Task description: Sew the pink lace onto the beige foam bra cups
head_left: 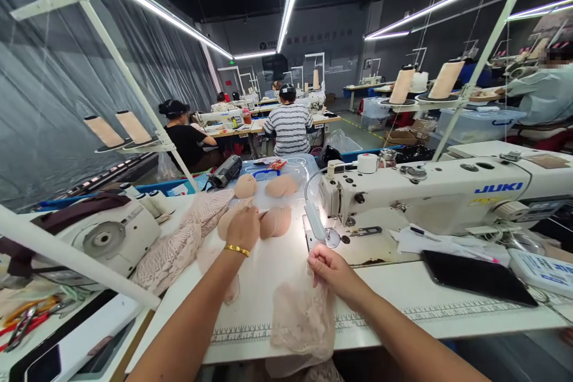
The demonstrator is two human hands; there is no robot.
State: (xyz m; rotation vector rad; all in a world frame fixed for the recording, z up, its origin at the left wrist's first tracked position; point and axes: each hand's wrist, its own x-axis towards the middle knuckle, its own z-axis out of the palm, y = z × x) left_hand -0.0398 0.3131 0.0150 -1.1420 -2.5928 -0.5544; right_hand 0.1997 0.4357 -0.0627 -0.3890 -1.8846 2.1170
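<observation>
My left hand (pixel 244 228), with a gold bracelet at the wrist, is among the beige moulded bra cups on the white sewing table. Its fingers bend down and look closed on a bra cup (pixel 227 222); the tips are partly hidden. Right beside it lies a darker-looking cup (pixel 276 222), and more cups (pixel 281 185) rest farther back. My right hand (pixel 330 271) pinches the upper edge of a beige lace piece (pixel 304 316), which hangs over the table's front edge. This hand is just in front of the sewing machine's needle area (pixel 324 233).
A white JUKI sewing machine (pixel 430 191) fills the right side, with a black phone (pixel 477 277) in front. Lace fabric (pixel 188 239) lies at left near another machine (pixel 107 236). A clear plastic bin (pixel 308 164) stands behind the table. Co-workers sit farther back.
</observation>
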